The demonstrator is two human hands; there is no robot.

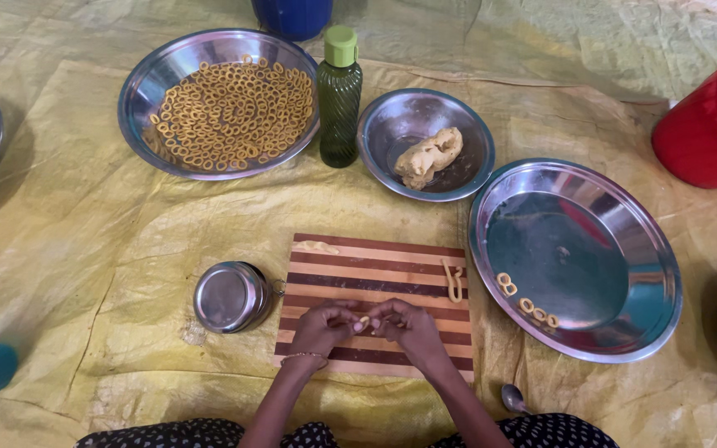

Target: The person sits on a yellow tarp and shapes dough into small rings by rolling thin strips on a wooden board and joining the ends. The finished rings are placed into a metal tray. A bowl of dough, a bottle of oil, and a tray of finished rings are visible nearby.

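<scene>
**Over the striped board, a pinch of dough**

Above the striped cutting board (375,286), the left hand (323,328) and right hand (410,325) met, fingertips pinched together on a small dough piece (364,320), mostly hidden between them. Just beyond the hands, a dough strip (453,280) lay on the board.

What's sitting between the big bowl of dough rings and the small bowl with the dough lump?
In the head view, a green bottle with a lighter green cap stands upright between the ring bowl and the lump bowl.

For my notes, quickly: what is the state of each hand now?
Left hand: closed, pinching the small dough piece.
Right hand: closed, pinching the same dough piece.
</scene>
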